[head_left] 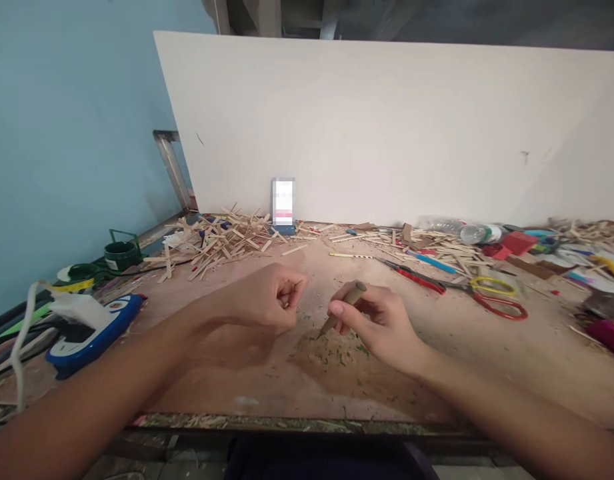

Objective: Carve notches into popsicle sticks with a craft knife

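Observation:
My right hand (379, 323) grips a brown pen-shaped tool (355, 292) between thumb and fingers. Its thin tip slants down to the left, close to the tabletop; whether it touches the surface is unclear. To its left, my left hand (271, 297) is closed, the fingers curled in toward the palm. Anything inside that hand is hidden from view. Small green shavings (341, 355) lie scattered on the wooden table (227, 383) below my right hand.
Thin wooden sticks (231, 237) are heaped at the back left, beside a standing phone (284, 203). Red-handled pliers (421, 279), scissors (497, 297) and a blue pen (434, 262) lie right. A blue power strip (97, 337) occupies the left; a white board (377, 133) stands behind.

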A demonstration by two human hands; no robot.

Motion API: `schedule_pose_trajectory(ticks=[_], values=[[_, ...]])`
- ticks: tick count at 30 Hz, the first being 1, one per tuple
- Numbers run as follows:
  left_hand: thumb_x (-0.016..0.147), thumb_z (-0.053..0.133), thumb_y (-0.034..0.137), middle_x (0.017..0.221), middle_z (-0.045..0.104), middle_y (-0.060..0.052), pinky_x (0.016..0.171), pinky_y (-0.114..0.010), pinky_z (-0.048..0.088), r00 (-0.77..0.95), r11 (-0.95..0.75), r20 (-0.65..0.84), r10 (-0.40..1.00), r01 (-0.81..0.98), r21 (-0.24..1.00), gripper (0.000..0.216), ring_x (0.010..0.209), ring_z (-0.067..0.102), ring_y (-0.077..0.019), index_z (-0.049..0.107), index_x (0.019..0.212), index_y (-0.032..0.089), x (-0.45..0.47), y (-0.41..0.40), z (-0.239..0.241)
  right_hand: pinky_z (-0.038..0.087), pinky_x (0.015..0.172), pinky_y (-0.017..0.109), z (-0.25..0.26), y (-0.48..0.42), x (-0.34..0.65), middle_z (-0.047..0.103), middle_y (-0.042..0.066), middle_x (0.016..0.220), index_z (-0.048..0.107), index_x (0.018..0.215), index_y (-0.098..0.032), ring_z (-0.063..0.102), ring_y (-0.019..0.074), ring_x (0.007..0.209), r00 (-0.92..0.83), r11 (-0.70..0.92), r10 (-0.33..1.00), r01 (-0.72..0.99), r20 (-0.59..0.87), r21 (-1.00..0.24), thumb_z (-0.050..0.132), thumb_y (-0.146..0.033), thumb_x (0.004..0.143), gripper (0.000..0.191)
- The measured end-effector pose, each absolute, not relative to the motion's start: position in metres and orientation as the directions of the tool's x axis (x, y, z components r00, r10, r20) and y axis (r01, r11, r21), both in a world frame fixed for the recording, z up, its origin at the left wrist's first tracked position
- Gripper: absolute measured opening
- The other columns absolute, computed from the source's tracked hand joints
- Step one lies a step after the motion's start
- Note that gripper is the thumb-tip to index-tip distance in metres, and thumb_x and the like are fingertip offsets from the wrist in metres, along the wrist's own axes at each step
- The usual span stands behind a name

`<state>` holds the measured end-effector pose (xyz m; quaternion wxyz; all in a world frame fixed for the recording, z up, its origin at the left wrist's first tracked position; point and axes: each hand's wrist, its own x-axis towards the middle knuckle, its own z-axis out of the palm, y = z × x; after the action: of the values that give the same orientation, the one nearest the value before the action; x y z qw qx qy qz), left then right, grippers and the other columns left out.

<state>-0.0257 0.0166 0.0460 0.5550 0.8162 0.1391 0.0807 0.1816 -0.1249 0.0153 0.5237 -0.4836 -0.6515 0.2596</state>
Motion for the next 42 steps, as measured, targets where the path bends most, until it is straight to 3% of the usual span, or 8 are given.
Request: schedule_pose_trajectory(ticks=[4,11,16,20,26,35,42], values=[[0.065,0.075,0.006,0.050,0.041,0.010,0.047,-0.020,0.017,0.943,-0.361,-0.041,0.331,0.167,0.918,0.026,0.048,0.031,-0.0066,0.052,0.065,0.019,-0.021,0.013,0.044,0.054,0.055,0.028,0.015,-0.123,0.181,0.071,0.003,0.067,0.061,0.069,-0.021,0.067,0.0163,0.058,0.035,0.345,0.923,0.365,0.383,-0.865,0.078,-0.066,0.096,0.054],[0.080,0.092,0.048,0.050,0.055,0.006,0.040,-0.018,0.031,0.939,-0.244,-0.017,0.343,0.106,0.964,0.045,0.041,0.046,-0.0087,0.058,0.073,0.019,-0.014,0.022,0.031,0.056,0.054,0.028,0.009,-0.119,0.180,0.070,0.002,0.062,0.063,0.069,-0.021,0.065,0.0162,0.055,0.091,0.280,0.938,0.374,0.336,-0.884,0.077,-0.068,0.095,0.056],[0.077,0.095,0.058,0.049,0.060,0.002,0.038,-0.016,0.035,0.931,-0.208,-0.010,0.366,0.092,0.974,0.056,0.039,0.051,-0.0093,0.057,0.071,0.018,-0.015,0.022,0.032,0.059,0.051,0.027,0.010,-0.116,0.180,0.074,0.005,0.068,0.071,0.075,-0.019,0.070,0.0177,0.056,0.159,0.331,0.904,0.322,0.396,-0.887,0.078,-0.069,0.094,0.053],[0.068,0.101,0.059,0.052,0.063,0.002,0.040,-0.016,0.040,0.921,-0.185,-0.015,0.389,0.094,0.978,0.060,0.041,0.055,-0.0094,0.058,0.070,0.017,-0.015,0.019,0.034,0.059,0.051,0.024,0.014,-0.115,0.184,0.077,0.007,0.077,0.074,0.075,-0.018,0.068,0.0149,0.057,0.217,0.390,0.862,0.291,0.457,-0.874,0.081,-0.058,0.095,0.046],[0.074,0.100,0.057,0.053,0.065,-0.001,0.040,-0.016,0.040,0.943,-0.162,-0.027,0.332,0.086,0.983,0.055,0.041,0.057,-0.0094,0.065,0.072,0.014,-0.015,0.020,0.032,0.058,0.048,0.025,0.018,-0.119,0.183,0.073,0.004,0.067,0.072,0.072,-0.019,0.067,0.0153,0.053,0.210,0.425,0.840,0.316,0.500,-0.848,0.081,-0.061,0.095,0.048],[0.083,0.095,0.054,0.056,0.067,0.000,0.044,-0.015,0.041,0.938,-0.173,0.023,0.345,0.039,0.984,0.049,0.044,0.056,-0.0075,0.066,0.077,0.014,-0.013,0.018,0.029,0.056,0.055,0.027,0.017,-0.124,0.188,0.081,0.006,0.080,0.073,0.073,-0.021,0.073,0.0185,0.069,0.081,0.575,0.738,0.444,0.670,-0.687,0.086,-0.043,0.094,0.034],[0.084,0.094,0.055,0.057,0.068,-0.001,0.044,-0.015,0.041,0.942,-0.181,0.024,0.335,0.039,0.983,0.050,0.044,0.057,-0.0082,0.065,0.078,0.015,-0.013,0.017,0.028,0.053,0.051,0.023,0.013,-0.119,0.187,0.080,0.004,0.080,0.070,0.073,-0.020,0.068,0.0136,0.062,0.008,0.594,0.739,0.463,0.674,-0.657,0.084,-0.041,0.097,0.035]])
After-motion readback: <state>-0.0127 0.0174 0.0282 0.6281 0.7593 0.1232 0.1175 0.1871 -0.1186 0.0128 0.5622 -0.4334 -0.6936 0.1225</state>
